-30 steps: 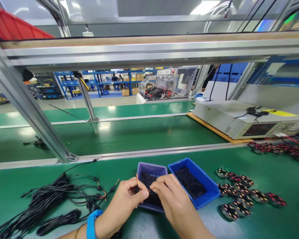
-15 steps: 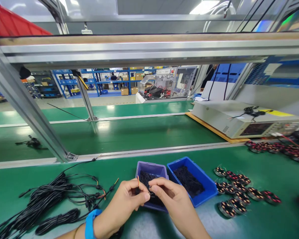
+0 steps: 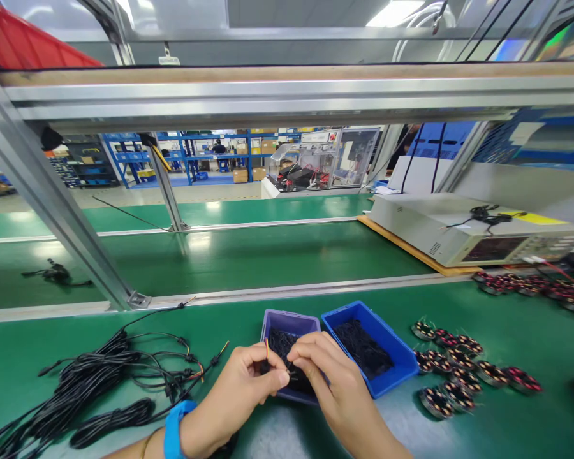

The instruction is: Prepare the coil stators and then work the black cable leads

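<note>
My left hand (image 3: 246,379), with a blue band at its wrist, is closed on a black cable; the cable's thin red and yellow wire ends (image 3: 267,348) stick up above the fingers. Facing it, my right hand (image 3: 332,386) pinches with thumb and forefinger close to the left fingertips. Whatever small piece sits between the right fingers is too small to make out. Both hands are over the near part of a purple bin (image 3: 291,314) with thin black pieces inside. Beside it, a tilted blue bin (image 3: 399,376) holds more black pieces.
A heap of black cables (image 3: 95,376) lies to the left. Several round copper-wound coils (image 3: 459,379) sit on the right, with more behind them. A grey instrument (image 3: 421,223) stands at the back right. A metal post (image 3: 71,210) rises at the left.
The right hand's fingers have shifted slightly and curled lower near the left fingertips. The left hand keeps its hold on the cable, almost unmoved.
</note>
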The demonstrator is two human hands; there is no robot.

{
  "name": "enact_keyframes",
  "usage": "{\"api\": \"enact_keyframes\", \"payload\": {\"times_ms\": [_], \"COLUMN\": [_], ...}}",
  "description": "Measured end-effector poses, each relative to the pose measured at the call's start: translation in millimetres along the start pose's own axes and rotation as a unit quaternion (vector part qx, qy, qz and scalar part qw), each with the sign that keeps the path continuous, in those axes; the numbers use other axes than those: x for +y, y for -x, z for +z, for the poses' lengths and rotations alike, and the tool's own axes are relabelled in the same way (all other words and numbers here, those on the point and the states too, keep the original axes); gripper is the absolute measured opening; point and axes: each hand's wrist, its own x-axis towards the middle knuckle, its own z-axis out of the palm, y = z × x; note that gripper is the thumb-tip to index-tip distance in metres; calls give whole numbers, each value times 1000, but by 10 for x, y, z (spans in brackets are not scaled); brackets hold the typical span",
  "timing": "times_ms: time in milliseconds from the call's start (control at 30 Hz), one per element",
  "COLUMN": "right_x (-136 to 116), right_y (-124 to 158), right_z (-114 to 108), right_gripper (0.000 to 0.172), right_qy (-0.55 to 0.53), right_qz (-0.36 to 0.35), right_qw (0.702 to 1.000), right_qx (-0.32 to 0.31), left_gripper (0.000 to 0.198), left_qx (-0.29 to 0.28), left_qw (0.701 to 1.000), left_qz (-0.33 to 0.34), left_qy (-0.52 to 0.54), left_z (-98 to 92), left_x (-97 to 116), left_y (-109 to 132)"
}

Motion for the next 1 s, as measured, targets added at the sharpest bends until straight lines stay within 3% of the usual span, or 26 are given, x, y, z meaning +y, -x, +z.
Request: {"api": "enact_keyframes", "payload": {"times_ms": [1000], "right_x": [22], "right_y": [-2], "right_z": [-35], "right_gripper": [28], "right_qy": [-7], "right_qz": [2], "right_qw": [998], "right_qx": [-60], "left_gripper": [21], "left_qx": [-24], "left_qw": [999], "left_qz": [11], "left_qy": [-40], "left_z": [-36], "left_x": [-12], "left_y": [-8]}}
